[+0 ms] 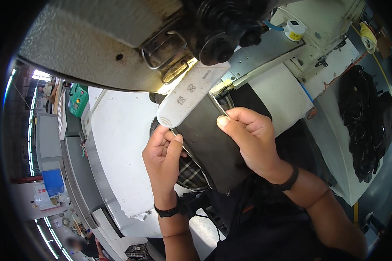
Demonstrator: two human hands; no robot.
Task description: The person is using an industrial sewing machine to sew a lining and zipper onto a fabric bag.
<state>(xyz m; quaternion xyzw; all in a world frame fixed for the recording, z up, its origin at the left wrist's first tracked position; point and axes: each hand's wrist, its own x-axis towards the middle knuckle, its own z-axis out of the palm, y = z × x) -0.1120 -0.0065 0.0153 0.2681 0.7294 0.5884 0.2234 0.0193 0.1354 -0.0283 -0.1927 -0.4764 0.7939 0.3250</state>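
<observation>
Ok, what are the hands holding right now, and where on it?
Both pinch the black zippered piece by its zipper edge: left hand on the lower stretch, right hand on the upper, near the sewing machine.

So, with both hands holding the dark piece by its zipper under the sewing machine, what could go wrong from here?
1. The right hand pinches the silver zipper tape close to the grey sewing machine head; fingers could likely get caught there.
2. The left hand grips the zipper's lower run, so uneven pull might skew the black fabric panel.
3. The checked lining bunches underneath and may get stitched in.
</observation>
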